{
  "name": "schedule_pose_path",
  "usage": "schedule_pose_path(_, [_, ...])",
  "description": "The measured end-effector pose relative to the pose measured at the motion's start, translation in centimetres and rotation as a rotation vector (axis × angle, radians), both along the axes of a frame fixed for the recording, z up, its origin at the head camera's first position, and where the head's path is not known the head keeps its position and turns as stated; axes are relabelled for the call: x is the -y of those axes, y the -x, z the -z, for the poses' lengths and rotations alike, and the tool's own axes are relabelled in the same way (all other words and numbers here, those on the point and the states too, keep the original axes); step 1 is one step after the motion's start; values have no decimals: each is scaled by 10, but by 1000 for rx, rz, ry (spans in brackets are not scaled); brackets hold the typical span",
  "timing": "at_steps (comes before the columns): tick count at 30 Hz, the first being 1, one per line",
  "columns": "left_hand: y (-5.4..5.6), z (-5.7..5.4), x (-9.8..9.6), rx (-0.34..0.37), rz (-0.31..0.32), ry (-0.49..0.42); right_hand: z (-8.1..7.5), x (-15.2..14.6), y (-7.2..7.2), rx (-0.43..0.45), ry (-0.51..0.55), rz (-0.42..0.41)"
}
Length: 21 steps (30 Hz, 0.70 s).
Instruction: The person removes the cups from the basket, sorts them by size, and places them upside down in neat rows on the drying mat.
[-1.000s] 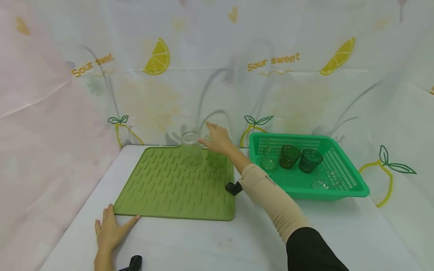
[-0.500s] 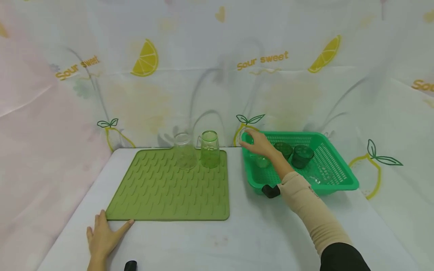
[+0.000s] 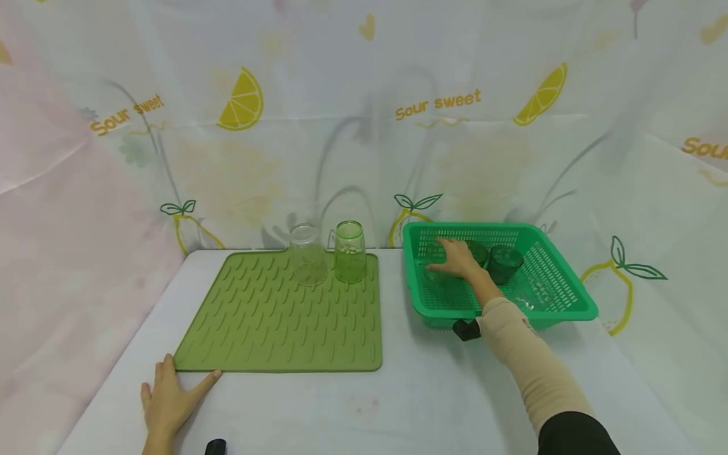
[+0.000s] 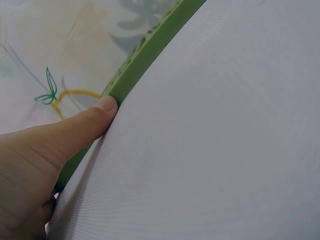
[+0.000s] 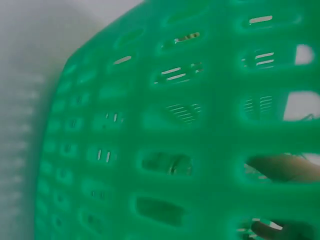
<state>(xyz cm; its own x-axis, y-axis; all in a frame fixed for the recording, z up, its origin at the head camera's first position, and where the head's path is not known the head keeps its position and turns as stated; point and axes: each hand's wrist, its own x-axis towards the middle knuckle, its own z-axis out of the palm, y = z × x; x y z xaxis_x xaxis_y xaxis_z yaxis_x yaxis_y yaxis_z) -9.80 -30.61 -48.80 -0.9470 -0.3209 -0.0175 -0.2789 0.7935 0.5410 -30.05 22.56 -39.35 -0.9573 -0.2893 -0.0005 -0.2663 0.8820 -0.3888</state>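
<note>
My right hand (image 3: pixel 457 259) is down inside the green basket (image 3: pixel 421 297). Its thumb and fingers curve round a clear drinking glass (image 3: pixel 435 253), which is partly hidden by the hand. Through the basket's holes, parts of this hand's fingers (image 5: pixel 285 167) show in the right wrist view. On the left, my left hand (image 3: pixel 167 401) lies spread at the near-left corner of a green ridged mat (image 3: pixel 273 322); its thumb (image 4: pixel 90 125) touches the mat's edge. A clear glass (image 3: pixel 308 262) and a green-tinted glass (image 3: pixel 349 253) stand on the mat's far side.
A dark green glass (image 3: pixel 505 264) and another dark glass (image 3: pixel 479 251), half covered by my hand, lie in the basket. Clear glassware (image 3: pixel 531 294) is at its right. The white table (image 3: pixel 301 411) meets a lemon-printed cloth (image 3: pixel 318 164) behind.
My right hand has left the green-tinted glass on the mat, moved right and lowered into the basket around a clear glass. The left hand stays at the mat corner; the head view shifted slightly.
</note>
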Motion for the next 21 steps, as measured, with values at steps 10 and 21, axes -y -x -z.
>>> schedule_pose_path(10, [-1, -1, 0, -1, -11, -7, 7, 3, 2, -37, -104, 115])
schedule_pose_path(21, [0, 1, 0, -10, -15, -14, 10, 3, -9, 143, 14, 27])
